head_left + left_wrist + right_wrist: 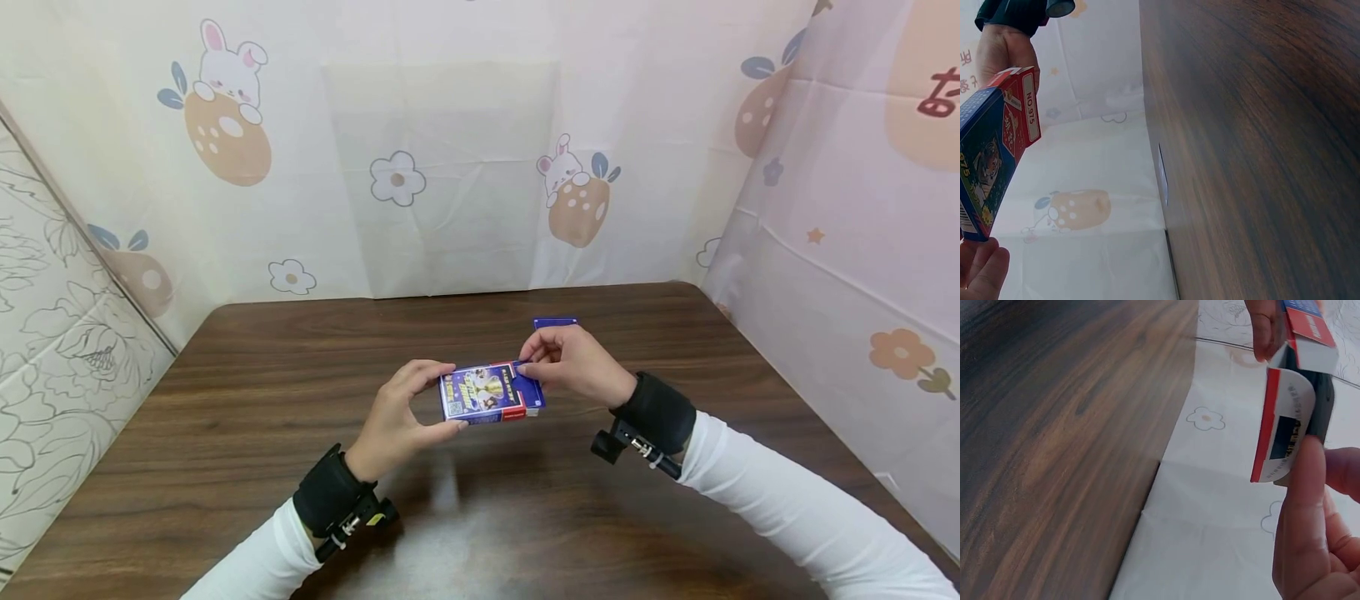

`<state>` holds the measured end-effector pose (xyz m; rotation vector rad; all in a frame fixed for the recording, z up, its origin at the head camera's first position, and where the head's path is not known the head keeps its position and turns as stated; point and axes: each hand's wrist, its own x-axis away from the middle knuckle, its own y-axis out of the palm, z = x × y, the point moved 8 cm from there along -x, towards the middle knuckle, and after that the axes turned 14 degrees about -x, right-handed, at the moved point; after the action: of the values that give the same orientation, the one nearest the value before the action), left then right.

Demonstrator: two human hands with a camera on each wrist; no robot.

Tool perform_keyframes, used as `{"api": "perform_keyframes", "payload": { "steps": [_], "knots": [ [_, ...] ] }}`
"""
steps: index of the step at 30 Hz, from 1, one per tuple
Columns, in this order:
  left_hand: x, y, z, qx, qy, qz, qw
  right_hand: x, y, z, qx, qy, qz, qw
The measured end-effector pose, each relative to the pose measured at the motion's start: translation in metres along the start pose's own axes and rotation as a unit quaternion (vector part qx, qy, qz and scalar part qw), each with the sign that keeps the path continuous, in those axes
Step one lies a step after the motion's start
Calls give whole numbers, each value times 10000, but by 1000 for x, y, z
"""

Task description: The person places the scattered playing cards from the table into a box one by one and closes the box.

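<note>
My left hand [401, 421] grips a small printed card box [480, 393] by its left end, thumb at the near edge and fingers at the far edge, above the table. The box is blue with a gold cup picture and red ends; one end reads "NO 975" in the left wrist view. Its right end is open, with a white-and-red flap [1288, 425] folded out. At that end my right hand [573, 362] pinches a blue card [533, 392] that sticks partly out of the box. The fingertips hide part of the card.
Another blue card [555, 322] lies on the dark wooden table [337, 342] beyond the right hand, partly covered by it. A printed cloth [465, 167] hangs along the table's back edge, and more cloth stands at both sides.
</note>
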<state>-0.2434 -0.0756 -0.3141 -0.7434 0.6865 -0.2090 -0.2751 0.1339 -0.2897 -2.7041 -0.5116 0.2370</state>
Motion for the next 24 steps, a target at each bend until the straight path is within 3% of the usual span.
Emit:
{"api": "perform_keyframes", "payload": {
  "steps": [7, 12, 18, 24],
  "knots": [
    [1, -2, -1, 74, 19, 71, 9999, 1, 0, -1, 128, 76, 120, 9998],
    [2, -5, -2, 131, -7, 122, 9998, 3, -1, 6, -409, 576, -26, 9975],
    [3, -6, -4, 155, -49, 126, 9998, 7, -1, 17, -1266, 1123, -140, 9855],
    [3, -7, -4, 170, -55, 135, 9998, 8, 3, 18, -1461, 1208, -226, 9816]
  ]
}}
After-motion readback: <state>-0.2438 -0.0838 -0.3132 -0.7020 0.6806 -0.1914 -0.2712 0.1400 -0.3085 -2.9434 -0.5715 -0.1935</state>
